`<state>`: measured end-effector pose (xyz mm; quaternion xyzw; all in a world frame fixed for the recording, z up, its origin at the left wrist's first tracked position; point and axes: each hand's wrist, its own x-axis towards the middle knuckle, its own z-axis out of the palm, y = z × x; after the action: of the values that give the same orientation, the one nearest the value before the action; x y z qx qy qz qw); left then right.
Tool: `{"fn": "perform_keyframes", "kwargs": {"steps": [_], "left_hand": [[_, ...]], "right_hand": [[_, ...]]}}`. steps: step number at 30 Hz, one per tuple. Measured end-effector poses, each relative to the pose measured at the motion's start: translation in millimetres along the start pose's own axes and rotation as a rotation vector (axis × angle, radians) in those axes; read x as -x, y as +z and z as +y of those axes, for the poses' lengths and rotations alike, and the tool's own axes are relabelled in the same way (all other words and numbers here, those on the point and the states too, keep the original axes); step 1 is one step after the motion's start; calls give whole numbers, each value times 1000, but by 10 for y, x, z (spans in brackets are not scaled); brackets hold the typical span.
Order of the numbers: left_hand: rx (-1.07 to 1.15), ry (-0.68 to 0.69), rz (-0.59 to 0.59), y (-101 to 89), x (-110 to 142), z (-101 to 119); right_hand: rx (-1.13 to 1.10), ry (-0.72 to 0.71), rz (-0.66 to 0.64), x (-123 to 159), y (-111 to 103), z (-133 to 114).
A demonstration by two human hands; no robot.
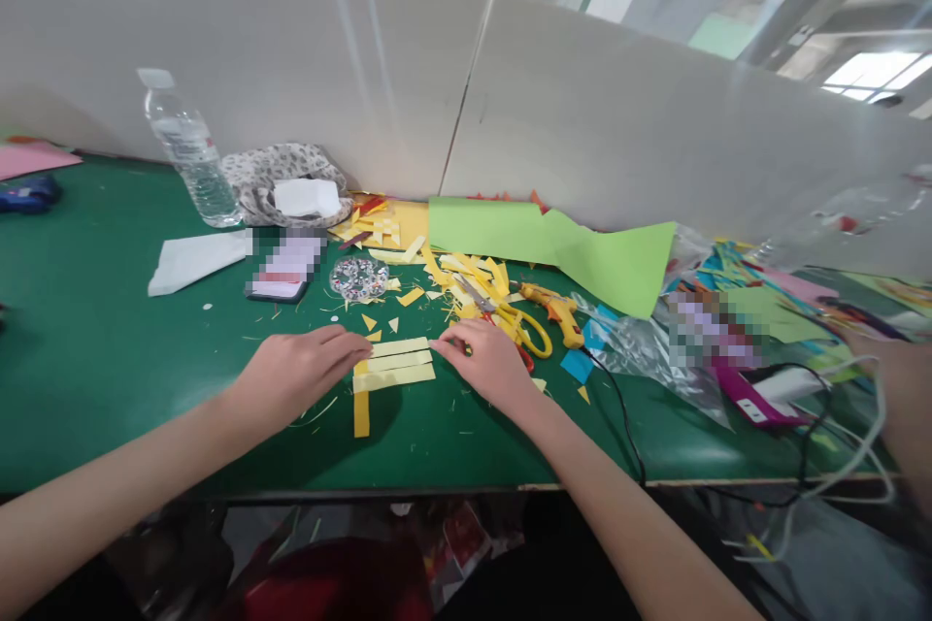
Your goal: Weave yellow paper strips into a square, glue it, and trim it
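Pale yellow paper strips (pixel 395 376) lie side by side on the green tabletop, their left ends over a darker yellow strip (pixel 362 417). My left hand (pixel 295 374) is closed, fingertips pinched at the left end of the uppermost pale paper strip (pixel 400 346). At that strip's right end, my right hand (pixel 489 361) is closed too, thumb and finger together. Just beyond my right hand are scissors with yellow handles (pixel 537 328) and a yellow glue gun (pixel 557 309). Yellow paper scraps (pixel 466 270) are heaped behind them.
Green paper sheet (pixel 495 231) leans along the partition (pixel 327 68). A water bottle (pixel 190 160), a phone (pixel 287 270) and a speckled disc (pixel 359 279) stand or lie at left. At right are clear plastic (pixel 648 349), cables (pixel 866 456) and another person's arm (pixel 899 388).
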<state>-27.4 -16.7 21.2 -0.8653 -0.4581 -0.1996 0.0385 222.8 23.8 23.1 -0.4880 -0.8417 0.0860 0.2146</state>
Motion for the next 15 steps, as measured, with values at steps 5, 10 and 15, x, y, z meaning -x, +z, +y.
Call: {"fn": "perform_keyframes", "kwargs": {"steps": [5,10,15], "left_hand": [[-190,-42,59,-75,7,-50],[-165,107,56,-95,-48,-97],[38,228,-43,-61,-33,-147]], "right_hand": [[-47,5,-49,16,60,-106],[-36,-30,-91,1,121,-154],[-13,-14,-145,-25,150,-157]]}}
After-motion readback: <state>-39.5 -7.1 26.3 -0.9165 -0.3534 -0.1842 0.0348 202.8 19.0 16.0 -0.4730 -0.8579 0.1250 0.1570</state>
